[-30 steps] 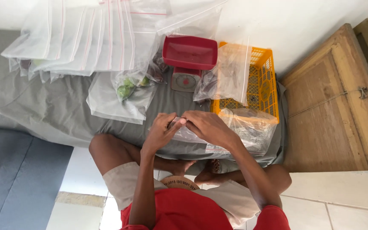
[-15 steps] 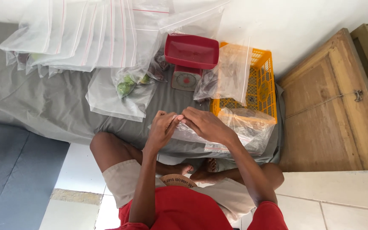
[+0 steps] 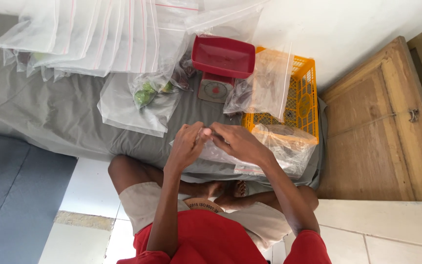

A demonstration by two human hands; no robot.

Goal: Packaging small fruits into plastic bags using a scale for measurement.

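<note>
My left hand [image 3: 187, 143] and my right hand [image 3: 238, 142] meet fingertip to fingertip over a clear plastic zip bag [image 3: 274, 151], both pinching its top edge. The bag lies on a grey cloth [image 3: 74, 117] just in front of my crossed legs and leans against an orange plastic crate [image 3: 303, 98]. Its contents are hard to make out through the plastic.
A red kitchen scale [image 3: 221, 63] stands behind my hands. Left of it lies a clear bag with green fruit [image 3: 147, 93]. Several empty zip bags [image 3: 98, 34] fan out at the back left. A wooden door [image 3: 377, 132] is on the right, a blue-grey mat [image 3: 10, 195] at the left.
Both hands have stayed together on the bag's top edge, shifting only slightly; the view has drifted a little.
</note>
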